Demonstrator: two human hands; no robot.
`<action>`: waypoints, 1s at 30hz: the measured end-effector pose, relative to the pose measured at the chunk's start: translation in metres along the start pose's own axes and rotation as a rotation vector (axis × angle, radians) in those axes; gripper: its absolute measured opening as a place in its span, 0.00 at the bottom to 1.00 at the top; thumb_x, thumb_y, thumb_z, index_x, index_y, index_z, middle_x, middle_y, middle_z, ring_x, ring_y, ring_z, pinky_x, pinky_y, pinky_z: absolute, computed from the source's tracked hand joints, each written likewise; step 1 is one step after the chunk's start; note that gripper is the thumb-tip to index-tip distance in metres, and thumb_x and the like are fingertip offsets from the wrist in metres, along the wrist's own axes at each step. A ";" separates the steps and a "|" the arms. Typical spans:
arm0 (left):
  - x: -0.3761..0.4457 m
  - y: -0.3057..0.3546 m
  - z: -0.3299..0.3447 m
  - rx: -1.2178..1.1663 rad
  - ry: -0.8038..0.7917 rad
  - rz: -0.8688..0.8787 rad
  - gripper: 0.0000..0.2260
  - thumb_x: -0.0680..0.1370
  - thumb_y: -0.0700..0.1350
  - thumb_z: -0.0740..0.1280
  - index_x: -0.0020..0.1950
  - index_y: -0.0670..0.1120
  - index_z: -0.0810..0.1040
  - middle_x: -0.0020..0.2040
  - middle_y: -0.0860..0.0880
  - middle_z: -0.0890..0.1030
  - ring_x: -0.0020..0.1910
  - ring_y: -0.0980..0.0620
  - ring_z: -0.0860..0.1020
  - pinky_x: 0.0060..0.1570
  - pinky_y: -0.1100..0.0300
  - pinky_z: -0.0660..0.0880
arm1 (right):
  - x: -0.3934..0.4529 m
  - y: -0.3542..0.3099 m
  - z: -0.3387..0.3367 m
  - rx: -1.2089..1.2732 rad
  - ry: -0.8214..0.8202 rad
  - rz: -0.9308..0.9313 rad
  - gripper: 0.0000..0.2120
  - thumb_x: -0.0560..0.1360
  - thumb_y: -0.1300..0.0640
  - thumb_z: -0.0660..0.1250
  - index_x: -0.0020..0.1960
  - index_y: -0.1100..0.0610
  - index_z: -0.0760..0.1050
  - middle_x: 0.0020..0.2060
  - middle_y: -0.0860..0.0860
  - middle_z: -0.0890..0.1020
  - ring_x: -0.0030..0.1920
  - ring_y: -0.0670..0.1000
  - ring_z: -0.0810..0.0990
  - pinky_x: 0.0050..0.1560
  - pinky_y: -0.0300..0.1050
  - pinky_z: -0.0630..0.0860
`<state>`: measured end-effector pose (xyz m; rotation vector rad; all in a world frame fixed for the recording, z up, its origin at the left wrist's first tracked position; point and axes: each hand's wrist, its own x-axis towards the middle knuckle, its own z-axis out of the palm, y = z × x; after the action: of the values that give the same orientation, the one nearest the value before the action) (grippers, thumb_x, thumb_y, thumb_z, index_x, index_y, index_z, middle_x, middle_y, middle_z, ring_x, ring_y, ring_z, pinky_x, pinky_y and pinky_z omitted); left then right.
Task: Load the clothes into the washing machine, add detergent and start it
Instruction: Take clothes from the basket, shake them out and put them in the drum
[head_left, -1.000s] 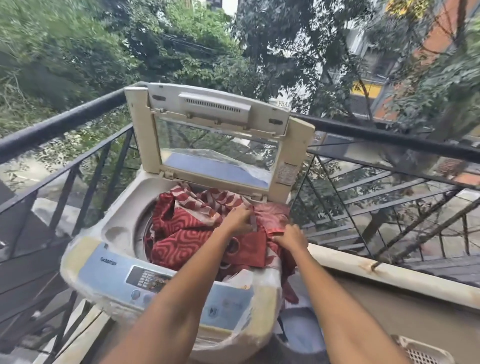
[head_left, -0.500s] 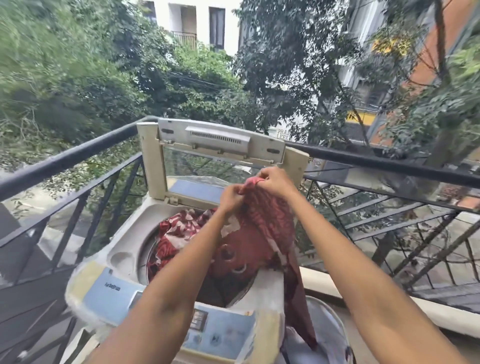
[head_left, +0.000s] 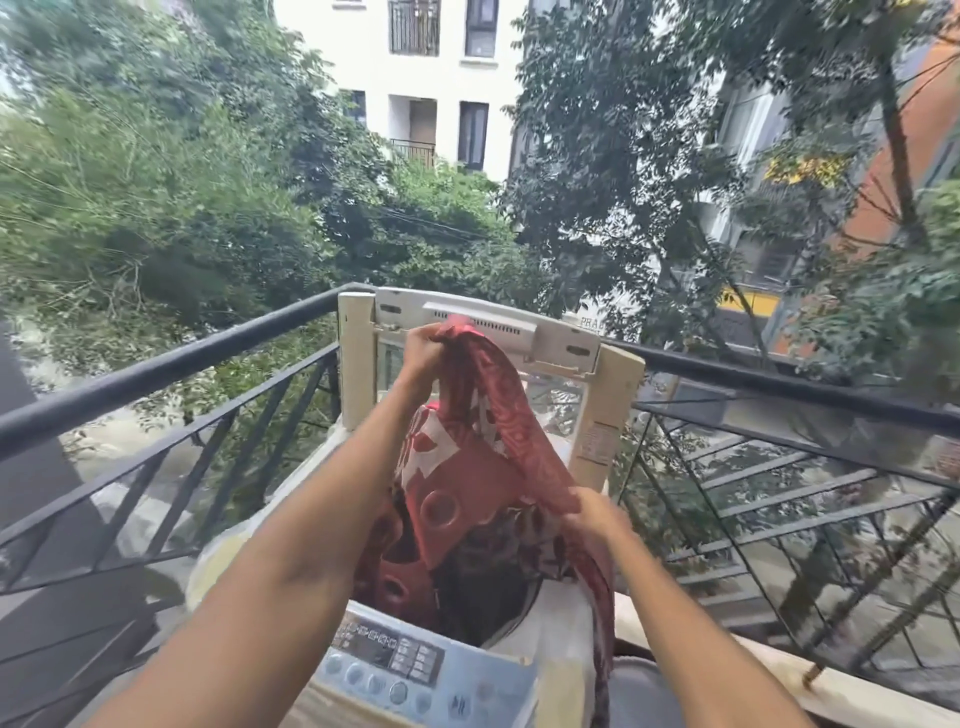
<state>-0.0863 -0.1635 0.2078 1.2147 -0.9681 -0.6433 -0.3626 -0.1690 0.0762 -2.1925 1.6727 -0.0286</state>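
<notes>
A white top-loading washing machine (head_left: 540, 644) stands on a balcony, its lid (head_left: 597, 395) raised upright at the back. A red patterned cloth (head_left: 467, 467) with white patches hangs over the drum opening. My left hand (head_left: 423, 348) grips its top end high in front of the lid. My right hand (head_left: 595, 512) holds a lower fold near the right rim. One strip of the cloth trails down the machine's right side. The drum's inside is mostly hidden by the cloth.
The blue control panel (head_left: 395, 670) with buttons faces me at the front. A black metal railing (head_left: 171, 369) runs behind and to both sides of the machine. A grey round object (head_left: 644, 691) sits low at the right. Trees and buildings lie beyond.
The cloth has been lifted out of the drum. My left hand rose with its top end, then my right hand dropped to a lower fold at the right. The camera tilted up.
</notes>
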 end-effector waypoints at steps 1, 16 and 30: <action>0.002 0.001 -0.006 0.015 0.003 -0.001 0.06 0.74 0.36 0.68 0.41 0.44 0.82 0.31 0.53 0.80 0.30 0.59 0.75 0.31 0.66 0.72 | -0.002 -0.006 -0.004 0.007 0.061 -0.025 0.16 0.74 0.54 0.67 0.61 0.51 0.76 0.57 0.53 0.81 0.57 0.52 0.79 0.54 0.43 0.75; 0.007 0.058 -0.076 0.647 -0.684 -0.231 0.14 0.73 0.33 0.68 0.56 0.46 0.74 0.45 0.52 0.80 0.47 0.52 0.78 0.43 0.58 0.77 | -0.008 -0.216 -0.268 0.714 0.471 -0.375 0.04 0.73 0.64 0.68 0.44 0.58 0.80 0.35 0.50 0.81 0.38 0.49 0.81 0.42 0.39 0.80; 0.026 0.147 -0.064 0.111 -0.381 0.074 0.08 0.71 0.44 0.73 0.50 0.47 0.82 0.48 0.46 0.84 0.46 0.50 0.81 0.54 0.54 0.78 | -0.026 -0.274 -0.273 1.032 0.453 -0.433 0.08 0.76 0.67 0.63 0.53 0.60 0.77 0.50 0.57 0.81 0.48 0.53 0.80 0.50 0.50 0.80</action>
<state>-0.0296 -0.1173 0.3528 1.1689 -1.3759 -0.7864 -0.1835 -0.1629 0.4196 -1.6867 0.9257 -1.2665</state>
